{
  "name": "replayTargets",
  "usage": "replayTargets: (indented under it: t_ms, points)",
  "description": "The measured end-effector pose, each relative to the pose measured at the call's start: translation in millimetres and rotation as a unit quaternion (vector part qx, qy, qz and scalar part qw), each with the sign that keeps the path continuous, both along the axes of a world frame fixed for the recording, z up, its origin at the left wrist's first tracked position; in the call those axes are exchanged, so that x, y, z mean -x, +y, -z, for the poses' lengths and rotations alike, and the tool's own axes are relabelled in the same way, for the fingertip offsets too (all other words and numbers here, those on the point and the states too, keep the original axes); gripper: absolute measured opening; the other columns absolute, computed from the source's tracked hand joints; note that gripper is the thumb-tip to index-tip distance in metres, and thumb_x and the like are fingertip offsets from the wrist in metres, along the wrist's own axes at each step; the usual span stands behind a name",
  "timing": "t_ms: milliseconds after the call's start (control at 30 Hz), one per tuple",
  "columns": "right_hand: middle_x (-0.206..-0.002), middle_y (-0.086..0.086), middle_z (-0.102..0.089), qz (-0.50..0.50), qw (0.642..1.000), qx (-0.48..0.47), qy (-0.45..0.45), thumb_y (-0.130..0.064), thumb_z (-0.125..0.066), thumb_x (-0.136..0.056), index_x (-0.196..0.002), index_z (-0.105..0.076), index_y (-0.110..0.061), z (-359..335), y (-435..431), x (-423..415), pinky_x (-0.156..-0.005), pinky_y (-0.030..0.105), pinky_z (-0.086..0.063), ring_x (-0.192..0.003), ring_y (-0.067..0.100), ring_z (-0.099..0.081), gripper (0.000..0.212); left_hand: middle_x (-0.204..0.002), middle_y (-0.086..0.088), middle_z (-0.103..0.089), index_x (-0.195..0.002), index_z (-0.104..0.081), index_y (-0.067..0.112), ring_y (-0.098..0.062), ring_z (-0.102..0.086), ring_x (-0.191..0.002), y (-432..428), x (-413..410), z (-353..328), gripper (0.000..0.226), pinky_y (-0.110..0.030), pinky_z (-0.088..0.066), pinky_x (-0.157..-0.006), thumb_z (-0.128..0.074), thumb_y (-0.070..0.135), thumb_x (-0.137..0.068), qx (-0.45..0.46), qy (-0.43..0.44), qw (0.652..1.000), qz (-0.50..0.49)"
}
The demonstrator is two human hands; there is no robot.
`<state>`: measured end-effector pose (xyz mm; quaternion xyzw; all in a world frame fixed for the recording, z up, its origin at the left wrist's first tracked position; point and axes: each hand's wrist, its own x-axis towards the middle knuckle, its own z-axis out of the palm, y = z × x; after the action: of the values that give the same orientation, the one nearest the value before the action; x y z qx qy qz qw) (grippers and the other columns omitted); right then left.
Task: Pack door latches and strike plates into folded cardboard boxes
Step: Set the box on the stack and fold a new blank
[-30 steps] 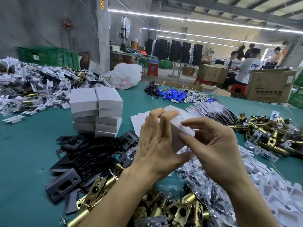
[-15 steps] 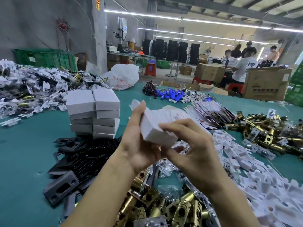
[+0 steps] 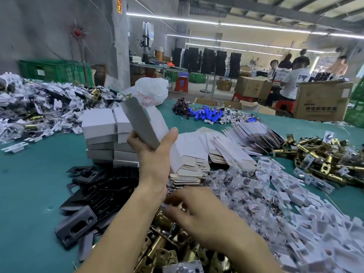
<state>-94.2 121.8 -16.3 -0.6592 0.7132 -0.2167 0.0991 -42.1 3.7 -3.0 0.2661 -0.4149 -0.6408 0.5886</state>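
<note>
Left hand [image 3: 155, 156] grips folded box [image 3: 140, 123] above latch pile [image 3: 157, 253]; right hand [image 3: 197, 211] blurred over pile, grip unreadable; one-handed hold risks crushing box.

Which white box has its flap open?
The box held in the left hand: its flap sticks up open. The stacked boxes behind it are all closed.

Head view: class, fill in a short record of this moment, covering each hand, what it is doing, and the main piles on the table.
Left hand: grips a box, raised and tilted
Right hand: low over the latches, blurred; grip unclear
Stack: closed boxes, behind the left hand
Plates: black heap, left of the left forearm
Blanks: flat, fanned out on the table
</note>
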Motion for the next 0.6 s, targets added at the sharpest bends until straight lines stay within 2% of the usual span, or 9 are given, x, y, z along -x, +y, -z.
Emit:
replayTargets:
  t_ms: [67, 133, 200, 300, 333, 467, 600]
  points:
    - [-0.098, 0.002, -0.069, -0.029, 0.999, -0.015, 0.025, -0.04, -0.053, -0.092, -0.104, -0.063, -0.02, 5, -2, -9, -0.083, 0.04, -0.05, -0.097, 0.023, -0.06, 0.025, -0.135, -0.008, -0.05, -0.123, -0.028, 0.025, 0.002, -0.06, -0.088, -1, 2, 2, 0.062, -0.012, -0.05, -0.073, -0.077, 0.017, -0.086, 0.059, -0.021, 0.998, -0.027]
    - [-0.099, 0.007, -0.066, -0.029, 0.998, -0.015, 0.055, -0.034, -0.055, -0.092, -0.102, -0.057, -0.021, 9, -2, -14, -0.083, 0.043, -0.047, -0.1, 0.029, -0.055, 0.017, -0.136, -0.007, -0.047, -0.125, -0.028, 0.023, 0.006, -0.059, -0.087, -1, 3, 3, 0.066, -0.009, -0.048, -0.075, -0.079, 0.021, -0.083, 0.102, -0.032, 0.994, -0.037]
    - [-0.1, 0.009, -0.064, -0.019, 0.998, -0.014, 0.062, -0.03, -0.056, -0.091, -0.103, -0.052, -0.021, 11, 0, -15, -0.082, 0.044, -0.046, -0.101, 0.031, -0.053, 0.016, -0.125, 0.002, -0.051, -0.124, -0.03, 0.023, 0.009, -0.058, -0.085, 2, 4, 2, 0.068, -0.008, -0.047, -0.073, -0.079, 0.025, -0.078, 0.128, -0.036, 0.99, -0.039]
    - [-0.1, 0.004, -0.068, -0.003, 1.0, -0.01, 0.029, -0.036, -0.058, -0.09, -0.114, -0.053, -0.029, 13, 0, -15, -0.081, 0.042, -0.046, -0.098, 0.028, -0.055, 0.025, -0.098, 0.029, -0.059, -0.122, -0.033, 0.029, 0.009, -0.06, -0.084, 3, 4, 1, 0.066, -0.01, -0.048, -0.071, -0.077, 0.033, -0.073, 0.153, -0.043, 0.987, -0.031]
    - [-0.098, 0.002, -0.069, 0.005, 1.0, -0.002, 0.02, -0.037, -0.059, -0.09, -0.115, -0.055, -0.03, 14, 0, -16, -0.081, 0.041, -0.046, -0.098, 0.027, -0.055, 0.026, -0.091, 0.034, -0.059, -0.123, -0.034, 0.03, 0.009, -0.06, -0.083, 4, 3, 1, 0.065, -0.01, -0.048, -0.071, -0.077, 0.034, -0.074, 0.161, -0.047, 0.986, -0.024]
    - [-0.095, -0.002, -0.072, 0.025, 0.999, 0.018, 0.006, -0.034, -0.064, -0.085, -0.115, -0.06, -0.03, 17, -4, -15, -0.082, 0.039, -0.049, -0.098, 0.024, -0.06, 0.031, -0.09, 0.03, -0.064, -0.126, -0.04, 0.029, 0.002, -0.064, -0.086, 7, 1, -1, 0.066, -0.014, -0.051, -0.074, -0.082, 0.03, -0.075, 0.167, -0.038, 0.985, -0.001]
    - [-0.092, -0.002, -0.072, 0.062, 0.996, 0.019, -0.061, -0.035, -0.062, -0.092, -0.127, -0.049, -0.033, 9, 3, 2, -0.081, 0.041, -0.053, -0.09, 0.016, -0.065, 0.038, -0.085, 0.027, -0.063, -0.12, -0.042, 0.033, 0.002, -0.063, -0.081, 10, -2, -9, 0.063, -0.014, -0.05, -0.071, -0.081, 0.032, -0.071, 0.175, -0.005, 0.984, -0.015]
